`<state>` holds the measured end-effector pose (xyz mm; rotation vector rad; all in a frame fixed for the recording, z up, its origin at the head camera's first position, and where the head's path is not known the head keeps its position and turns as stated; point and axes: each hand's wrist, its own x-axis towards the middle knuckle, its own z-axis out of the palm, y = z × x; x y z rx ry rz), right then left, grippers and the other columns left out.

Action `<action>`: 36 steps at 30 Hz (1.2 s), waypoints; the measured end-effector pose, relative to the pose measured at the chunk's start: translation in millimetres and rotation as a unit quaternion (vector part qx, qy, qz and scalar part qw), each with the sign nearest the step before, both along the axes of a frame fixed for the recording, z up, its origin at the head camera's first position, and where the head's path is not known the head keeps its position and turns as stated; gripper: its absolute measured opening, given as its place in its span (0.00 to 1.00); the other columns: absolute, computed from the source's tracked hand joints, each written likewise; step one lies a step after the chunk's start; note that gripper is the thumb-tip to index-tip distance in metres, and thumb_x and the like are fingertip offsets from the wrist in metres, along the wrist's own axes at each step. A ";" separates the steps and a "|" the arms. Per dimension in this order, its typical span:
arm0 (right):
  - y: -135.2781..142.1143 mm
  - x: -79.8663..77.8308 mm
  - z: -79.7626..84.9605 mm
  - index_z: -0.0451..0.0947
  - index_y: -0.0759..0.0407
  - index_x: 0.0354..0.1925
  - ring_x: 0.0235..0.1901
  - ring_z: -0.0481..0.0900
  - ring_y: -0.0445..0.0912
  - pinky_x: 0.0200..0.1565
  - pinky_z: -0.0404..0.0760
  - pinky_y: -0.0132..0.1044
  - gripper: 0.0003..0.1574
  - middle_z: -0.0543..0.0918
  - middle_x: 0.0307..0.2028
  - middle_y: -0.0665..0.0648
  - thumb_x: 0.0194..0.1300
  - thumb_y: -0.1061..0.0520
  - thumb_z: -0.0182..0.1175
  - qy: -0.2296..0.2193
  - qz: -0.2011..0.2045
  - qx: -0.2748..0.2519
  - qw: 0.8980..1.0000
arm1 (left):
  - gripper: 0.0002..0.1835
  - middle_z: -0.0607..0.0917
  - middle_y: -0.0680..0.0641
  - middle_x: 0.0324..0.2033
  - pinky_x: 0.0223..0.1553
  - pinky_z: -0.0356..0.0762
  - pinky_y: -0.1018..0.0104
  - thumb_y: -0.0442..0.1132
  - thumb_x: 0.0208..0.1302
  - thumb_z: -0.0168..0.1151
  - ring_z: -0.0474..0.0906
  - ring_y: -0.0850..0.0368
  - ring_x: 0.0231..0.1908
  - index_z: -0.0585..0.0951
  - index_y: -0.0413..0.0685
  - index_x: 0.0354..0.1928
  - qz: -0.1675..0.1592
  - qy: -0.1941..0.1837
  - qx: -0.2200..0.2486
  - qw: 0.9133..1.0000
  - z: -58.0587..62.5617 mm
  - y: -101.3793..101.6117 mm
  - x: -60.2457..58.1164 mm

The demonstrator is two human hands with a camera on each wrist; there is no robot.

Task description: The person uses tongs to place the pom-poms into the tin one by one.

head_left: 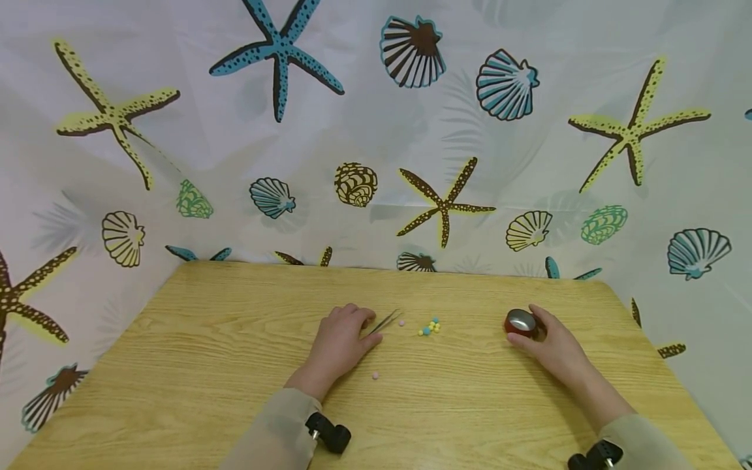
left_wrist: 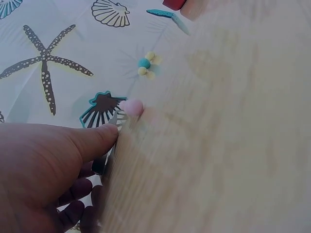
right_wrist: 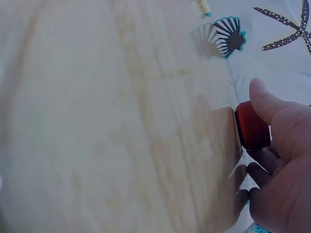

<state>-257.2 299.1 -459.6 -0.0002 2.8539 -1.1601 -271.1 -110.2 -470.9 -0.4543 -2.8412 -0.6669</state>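
In the head view, my left hand (head_left: 343,336) rests low over the wooden table and holds slim metal tweezers (head_left: 386,320) between thumb and fingers, tips pointing away to the right. Just past the tips lies a pink bead (head_left: 402,323); the left wrist view shows the pink bead (left_wrist: 133,107) close to the thumb. A second pink bead (head_left: 375,376) lies nearer me. Blue and yellow beads (head_left: 426,331) sit in a loose cluster to the right. My right hand (head_left: 555,343) grips a small red cup (head_left: 521,322) with a silvery inside, thumb and fingers on its sides.
The light wooden table (head_left: 235,365) reaches back to a white cloth (head_left: 352,117) printed with starfish and shells, which also hangs at both sides. A black camera mount (head_left: 328,433) is strapped on each wrist.
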 end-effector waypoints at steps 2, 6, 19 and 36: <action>-0.1 -0.6 -0.1 0.49 0.72 0.86 0.81 0.56 0.74 0.77 0.58 0.70 0.65 0.59 0.81 0.79 0.77 0.37 0.71 0.000 -0.001 -0.002 1.000 | 0.19 0.86 0.49 0.46 0.52 0.79 0.43 0.47 0.73 0.77 0.81 0.45 0.50 0.89 0.46 0.59 -0.001 0.000 0.002 1.000 -1.1 -0.3 -0.4; -0.8 -1.1 -0.1 0.50 0.72 0.86 0.80 0.58 0.74 0.77 0.59 0.70 0.64 0.61 0.80 0.79 0.77 0.37 0.70 0.001 -0.003 -0.006 1.000 | 0.17 0.86 0.49 0.46 0.52 0.79 0.43 0.46 0.73 0.77 0.81 0.45 0.50 0.89 0.47 0.57 -0.003 -0.001 0.008 1.000 -2.9 -0.6 -0.9; -4.9 -0.8 -2.7 0.61 0.73 0.80 0.75 0.67 0.72 0.74 0.65 0.69 0.52 0.69 0.75 0.78 0.78 0.44 0.72 0.021 -0.014 -0.006 1.000 | 0.13 0.86 0.49 0.44 0.49 0.78 0.45 0.45 0.73 0.77 0.81 0.46 0.48 0.90 0.49 0.53 0.019 0.003 0.009 1.000 -4.2 5.4 1.0; -20.3 7.7 1.5 0.69 0.67 0.77 0.74 0.71 0.70 0.73 0.68 0.68 0.47 0.74 0.73 0.74 0.75 0.43 0.75 0.034 0.008 -0.034 0.999 | 0.07 0.84 0.51 0.37 0.42 0.77 0.48 0.42 0.73 0.77 0.79 0.49 0.39 0.89 0.50 0.46 0.036 0.037 0.001 0.999 -3.2 7.8 1.3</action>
